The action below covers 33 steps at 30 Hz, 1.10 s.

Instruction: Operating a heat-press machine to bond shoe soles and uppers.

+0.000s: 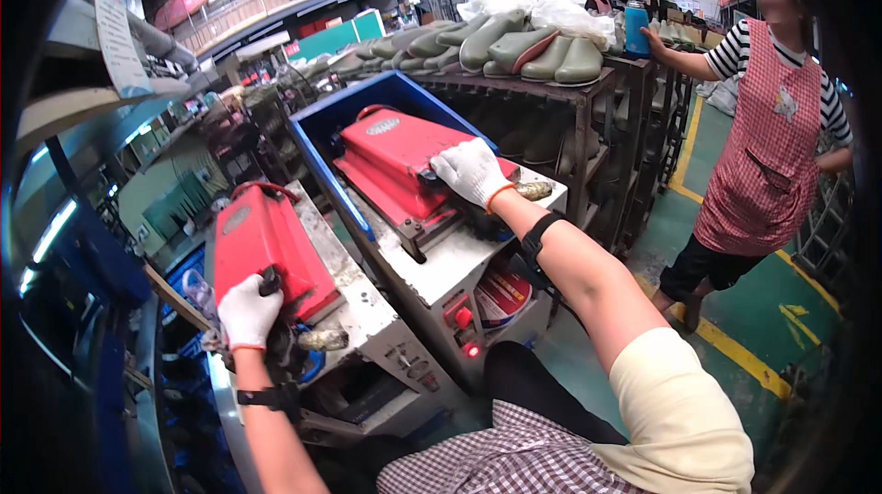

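Note:
Two white machines with red covers stand side by side in front of me. My left hand [248, 312], in a white glove, is closed on a black knob [270, 280] at the near end of the left red cover [250, 241]. My right hand [471, 172], gloved alike, is closed around a black knob [427, 173] on the right red cover [390, 147]. Its fingers partly hide this knob. Both covers are down on their machines. Near each hand a worn, wrapped handle juts out: the left handle [322, 340] and the right handle [534, 191].
A blue tray [317, 113] surrounds the far end of the right machine. Behind it, a rack [583, 108] carries several green boots [496, 42]. At the right, a person in a checked apron [758, 154] touches a blue bottle [636, 29]. A red light [471, 350] glows on the right machine.

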{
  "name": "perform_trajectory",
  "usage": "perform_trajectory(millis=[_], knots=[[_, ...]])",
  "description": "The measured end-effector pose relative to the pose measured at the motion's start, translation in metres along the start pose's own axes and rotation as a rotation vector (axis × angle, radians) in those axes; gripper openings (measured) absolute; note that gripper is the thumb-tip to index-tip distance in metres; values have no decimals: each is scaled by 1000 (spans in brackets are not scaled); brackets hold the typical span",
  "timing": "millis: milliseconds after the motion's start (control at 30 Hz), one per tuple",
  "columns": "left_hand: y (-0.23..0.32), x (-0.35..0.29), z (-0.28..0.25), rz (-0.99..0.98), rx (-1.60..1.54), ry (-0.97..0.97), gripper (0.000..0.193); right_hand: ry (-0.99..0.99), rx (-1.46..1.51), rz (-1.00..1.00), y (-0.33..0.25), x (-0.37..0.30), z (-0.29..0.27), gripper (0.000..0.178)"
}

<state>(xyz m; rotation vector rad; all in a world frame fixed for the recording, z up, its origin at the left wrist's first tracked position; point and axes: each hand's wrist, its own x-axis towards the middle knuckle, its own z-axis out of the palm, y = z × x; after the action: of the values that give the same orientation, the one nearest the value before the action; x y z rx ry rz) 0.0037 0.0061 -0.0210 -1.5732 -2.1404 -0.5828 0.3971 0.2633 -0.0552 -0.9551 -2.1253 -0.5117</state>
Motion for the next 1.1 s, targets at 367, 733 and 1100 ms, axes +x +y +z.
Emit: perform_trajectory(millis=[367, 733, 1100], knots=[[-19, -13, 14, 29, 40, 39, 27, 72, -102, -96, -20, -10, -10, 23], [-15, -10, 9, -3, 4, 41, 22, 179, 98, -1, 3, -14, 18, 31], [-13, -8, 10, -23, 26, 68, 28, 125, 143, 62, -12, -2, 1, 33]])
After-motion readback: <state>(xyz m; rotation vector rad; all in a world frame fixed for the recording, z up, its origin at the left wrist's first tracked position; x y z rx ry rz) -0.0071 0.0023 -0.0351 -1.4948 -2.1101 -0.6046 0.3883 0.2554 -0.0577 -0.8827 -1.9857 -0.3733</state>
